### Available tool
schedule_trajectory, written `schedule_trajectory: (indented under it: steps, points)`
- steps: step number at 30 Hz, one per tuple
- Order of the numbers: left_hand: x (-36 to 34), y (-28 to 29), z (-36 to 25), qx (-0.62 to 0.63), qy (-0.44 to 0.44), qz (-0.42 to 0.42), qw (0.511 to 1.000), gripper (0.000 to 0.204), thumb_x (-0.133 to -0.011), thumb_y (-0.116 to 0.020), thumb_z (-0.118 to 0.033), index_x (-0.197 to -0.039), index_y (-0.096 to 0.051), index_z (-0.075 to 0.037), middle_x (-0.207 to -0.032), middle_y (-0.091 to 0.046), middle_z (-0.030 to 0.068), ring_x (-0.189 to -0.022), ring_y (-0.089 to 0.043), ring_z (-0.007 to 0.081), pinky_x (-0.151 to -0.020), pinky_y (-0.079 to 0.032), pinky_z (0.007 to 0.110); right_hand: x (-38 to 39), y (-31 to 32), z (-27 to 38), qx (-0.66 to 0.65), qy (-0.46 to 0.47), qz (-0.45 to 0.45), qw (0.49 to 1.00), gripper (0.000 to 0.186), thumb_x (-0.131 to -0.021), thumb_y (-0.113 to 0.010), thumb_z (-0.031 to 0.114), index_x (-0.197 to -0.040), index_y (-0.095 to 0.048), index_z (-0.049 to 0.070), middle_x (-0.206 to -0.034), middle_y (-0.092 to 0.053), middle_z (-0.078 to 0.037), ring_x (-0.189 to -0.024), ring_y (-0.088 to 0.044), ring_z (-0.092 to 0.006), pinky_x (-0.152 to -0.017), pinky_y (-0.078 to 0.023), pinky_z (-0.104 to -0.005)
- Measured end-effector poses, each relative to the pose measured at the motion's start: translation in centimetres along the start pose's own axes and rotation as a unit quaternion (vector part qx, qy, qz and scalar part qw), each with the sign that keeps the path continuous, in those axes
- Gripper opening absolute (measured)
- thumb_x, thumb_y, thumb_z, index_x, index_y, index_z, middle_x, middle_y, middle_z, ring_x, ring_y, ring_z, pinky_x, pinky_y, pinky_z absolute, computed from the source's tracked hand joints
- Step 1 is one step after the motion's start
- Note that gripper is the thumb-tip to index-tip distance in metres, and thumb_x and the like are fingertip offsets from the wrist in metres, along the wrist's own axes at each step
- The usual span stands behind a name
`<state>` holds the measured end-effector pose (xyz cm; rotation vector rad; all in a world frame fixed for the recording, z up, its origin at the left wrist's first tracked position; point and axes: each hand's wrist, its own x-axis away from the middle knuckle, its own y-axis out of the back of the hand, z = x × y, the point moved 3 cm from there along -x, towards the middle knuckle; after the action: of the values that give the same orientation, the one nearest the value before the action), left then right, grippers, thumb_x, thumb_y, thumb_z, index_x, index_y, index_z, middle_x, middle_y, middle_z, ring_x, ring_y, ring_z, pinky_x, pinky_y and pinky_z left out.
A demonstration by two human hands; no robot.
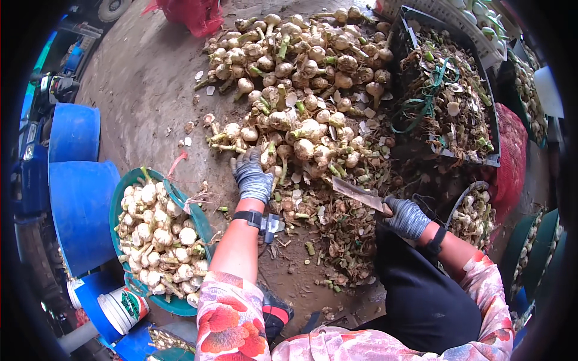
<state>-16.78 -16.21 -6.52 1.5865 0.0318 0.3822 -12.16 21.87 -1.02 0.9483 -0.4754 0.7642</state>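
My left hand [251, 175], in a grey striped glove, reaches to the near left edge of a heap of garlic bulbs [304, 149]. Its fingers are stretched toward the bulbs, and I see nothing held in them. In my right hand [407, 218], gloved the same way, is the wooden handle of a broad-bladed knife [356, 194]. The blade points left and away from me, over the near right side of the heap. Many bulbs carry short green stalks and soil. Below the blade lie cut stalks and dry skins [346, 234].
Trimmed garlic fills a green basket [123, 180] at left, beside blue barrels [78, 198]. A black crate [495, 157] of stalks and trimmings stands at the far right, near a red mesh sack [512, 144]. Another garlic container [472, 212] sits right of my knee.
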Motion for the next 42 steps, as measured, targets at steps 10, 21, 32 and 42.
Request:
schedule_trajectory:
  steps: [10, 21, 32, 42]
  points:
    - [10.7, 1.4, -5.6, 0.783, -0.011, 0.123, 0.609, 0.041, -0.093, -0.063, -0.018, -0.13, -0.049, -0.007, -0.115, -0.06, 0.01, -0.1, -0.064, 0.0219, -0.084, -0.058, 0.038, 0.7, 0.6, 7.9, 0.083, 0.248, -0.062, 0.963, 0.022, -0.082, -0.067, 0.029, -0.095, -0.06, 0.012, -0.083, -0.066, -0.014, -0.081, -0.066, -0.0365, -0.068, -0.053, -0.0464]
    - [17.3, 2.6, -7.7, 0.822, 0.046, 0.154, 0.546, 0.041, -0.102, -0.047, -0.037, -0.13, -0.05, -0.006, -0.113, -0.063, 0.0091, -0.106, -0.062, 0.0259, -0.097, -0.052, 0.041, 1.1, -0.6, 8.2, 0.161, 0.273, -0.024, 0.948, 0.023, -0.076, -0.065, 0.016, -0.097, -0.06, 0.009, -0.081, -0.067, -0.014, -0.08, -0.067, -0.0361, -0.066, -0.053, -0.0466]
    - [17.6, 5.9, -9.4, 0.593, -0.07, -0.024, 0.802, 0.08, -0.072, -0.086, -0.017, -0.136, -0.039, -0.004, -0.117, -0.057, 0.0128, -0.103, -0.06, 0.0229, -0.09, -0.052, 0.033, -1.5, -0.5, 3.0, -0.179, 0.149, -0.058, 0.971, 0.057, -0.085, -0.071, 0.049, -0.119, -0.061, 0.005, -0.091, -0.068, -0.017, -0.085, -0.067, -0.0273, -0.078, -0.053, -0.0391]
    - [16.8, 2.2, -10.2, 0.874, -0.013, 0.227, 0.43, 0.057, -0.099, -0.052, -0.034, -0.144, -0.033, -0.005, -0.136, -0.049, 0.0198, -0.121, -0.055, 0.0322, -0.107, -0.042, 0.042, 0.0, -0.5, 8.0, -0.24, 0.234, 0.021, 0.942, 0.062, -0.078, -0.081, 0.045, -0.122, -0.059, 0.008, -0.105, -0.07, -0.013, -0.099, -0.067, -0.0244, -0.086, -0.052, -0.0362]
